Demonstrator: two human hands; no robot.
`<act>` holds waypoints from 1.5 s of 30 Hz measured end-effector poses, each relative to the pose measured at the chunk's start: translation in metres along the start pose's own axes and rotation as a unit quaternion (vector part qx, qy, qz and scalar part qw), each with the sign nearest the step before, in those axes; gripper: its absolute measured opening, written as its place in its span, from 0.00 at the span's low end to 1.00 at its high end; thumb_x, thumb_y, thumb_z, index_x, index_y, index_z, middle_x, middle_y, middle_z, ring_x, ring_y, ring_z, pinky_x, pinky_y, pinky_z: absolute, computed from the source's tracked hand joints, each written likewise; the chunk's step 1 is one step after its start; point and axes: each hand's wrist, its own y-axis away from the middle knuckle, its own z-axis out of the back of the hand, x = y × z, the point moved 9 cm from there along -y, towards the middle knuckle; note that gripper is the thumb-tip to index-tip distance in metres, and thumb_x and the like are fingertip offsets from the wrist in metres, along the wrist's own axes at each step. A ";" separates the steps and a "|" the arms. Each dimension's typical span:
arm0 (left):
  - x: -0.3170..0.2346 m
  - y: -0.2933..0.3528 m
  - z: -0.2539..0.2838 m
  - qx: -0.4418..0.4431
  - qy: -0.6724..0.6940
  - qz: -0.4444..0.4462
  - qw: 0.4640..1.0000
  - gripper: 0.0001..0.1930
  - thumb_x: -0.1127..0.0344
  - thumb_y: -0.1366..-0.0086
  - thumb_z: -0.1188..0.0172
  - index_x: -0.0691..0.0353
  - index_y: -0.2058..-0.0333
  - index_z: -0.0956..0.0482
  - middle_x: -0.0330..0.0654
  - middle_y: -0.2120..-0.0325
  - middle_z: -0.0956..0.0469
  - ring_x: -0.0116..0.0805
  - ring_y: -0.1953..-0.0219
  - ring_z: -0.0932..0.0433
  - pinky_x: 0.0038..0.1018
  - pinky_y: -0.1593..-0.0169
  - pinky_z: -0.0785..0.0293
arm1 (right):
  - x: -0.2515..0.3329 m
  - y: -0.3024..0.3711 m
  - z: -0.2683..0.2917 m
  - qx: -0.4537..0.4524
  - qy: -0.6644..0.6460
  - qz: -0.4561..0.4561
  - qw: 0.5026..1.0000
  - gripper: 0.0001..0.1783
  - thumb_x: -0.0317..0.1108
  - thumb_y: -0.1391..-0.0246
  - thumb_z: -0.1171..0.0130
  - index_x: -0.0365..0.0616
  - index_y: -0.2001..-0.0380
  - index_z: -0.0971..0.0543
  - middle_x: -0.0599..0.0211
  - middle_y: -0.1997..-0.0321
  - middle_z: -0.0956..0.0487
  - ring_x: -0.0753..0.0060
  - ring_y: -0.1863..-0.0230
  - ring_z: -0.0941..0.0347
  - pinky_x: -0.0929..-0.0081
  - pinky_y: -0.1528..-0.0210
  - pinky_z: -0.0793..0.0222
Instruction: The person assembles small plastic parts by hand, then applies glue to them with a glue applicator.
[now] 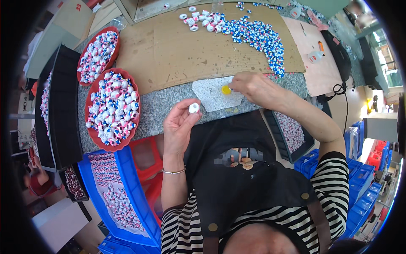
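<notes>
My left hand (181, 125) is closed, with a small white hollow piece (194, 108) pinched between thumb and fingers. Its round opening faces up, and the hand is just off the front edge of the counter. My right hand (258, 88) is bent down over a white speckled sheet (209, 94), fingertips drawn together beside a small round yellow dish (226, 89). What those fingertips hold, if anything, is hidden. Loose white pieces with pink marks (205, 19) are at the far edge of the cardboard (177, 51). Many small blue-and-white pieces (258, 34) spread to their right.
Two red scalloped bowls (134, 122) (116, 53) of white, pink and blue pieces stand at left. Below them is a blue crate (127, 178) with rows of pieces. A dark tray (292, 158) of pieces is under my right arm. A clear bottle (315, 56) lies at right.
</notes>
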 end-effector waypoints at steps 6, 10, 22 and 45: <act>-0.004 -0.003 -0.009 0.004 -0.107 -0.038 0.994 0.17 0.84 0.42 0.42 0.69 0.53 0.27 0.41 0.61 0.22 0.26 0.58 0.22 0.20 0.53 0.25 | 0.011 -0.013 -0.019 0.051 0.098 0.048 0.993 0.13 0.23 0.60 0.48 0.35 0.66 0.26 0.54 0.70 0.28 0.51 0.64 0.26 0.60 0.61 0.31; 0.009 -0.007 -0.011 -0.016 -0.131 -0.024 0.991 0.17 0.85 0.42 0.41 0.70 0.54 0.27 0.41 0.62 0.23 0.26 0.59 0.22 0.20 0.53 0.25 | 0.012 -0.012 -0.017 0.043 0.096 0.051 0.993 0.11 0.24 0.59 0.47 0.35 0.67 0.26 0.54 0.71 0.28 0.50 0.64 0.27 0.60 0.61 0.31; 0.018 -0.023 -0.044 0.002 -0.362 -0.183 0.914 0.15 0.85 0.44 0.40 0.71 0.57 0.24 0.42 0.61 0.24 0.28 0.60 0.21 0.20 0.56 0.22 | -0.035 0.021 -0.017 -0.102 -0.404 -0.262 0.870 0.08 0.27 0.48 0.39 0.35 0.64 0.19 0.60 0.71 0.20 0.68 0.66 0.22 0.72 0.63 0.28; -0.174 -0.011 0.061 -0.206 -0.753 -0.279 0.559 0.18 0.76 0.41 0.44 0.67 0.51 0.27 0.53 0.52 0.27 0.49 0.49 0.29 0.38 0.45 0.34 | -0.116 -0.040 0.046 -0.202 0.029 -0.094 0.974 0.10 0.26 0.52 0.42 0.40 0.64 0.20 0.58 0.64 0.22 0.57 0.62 0.24 0.67 0.61 0.27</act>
